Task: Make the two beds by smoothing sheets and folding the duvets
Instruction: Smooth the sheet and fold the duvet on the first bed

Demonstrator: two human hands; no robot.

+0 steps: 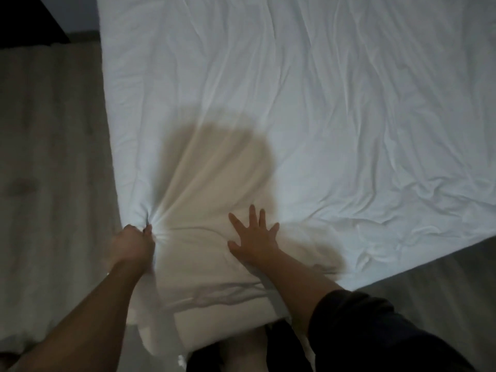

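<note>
A wrinkled white sheet (308, 108) covers the bed, which fills most of the head view. I stand at the bed's near corner. My left hand (134, 244) grips a bunch of the sheet at the bed's left edge, and creases fan out from the grip. My right hand (255, 234) lies flat on the sheet just to the right, fingers spread and pressing down. My shadow darkens the fabric above both hands. The sheet hangs over the corner below my arms.
Pale floor (51, 157) runs along the bed's left side, with a dark piece of furniture (26, 17) at the top left. Grey floor (442, 272) shows beyond the bed's right edge. My dark sleeve (375, 331) is at the bottom right.
</note>
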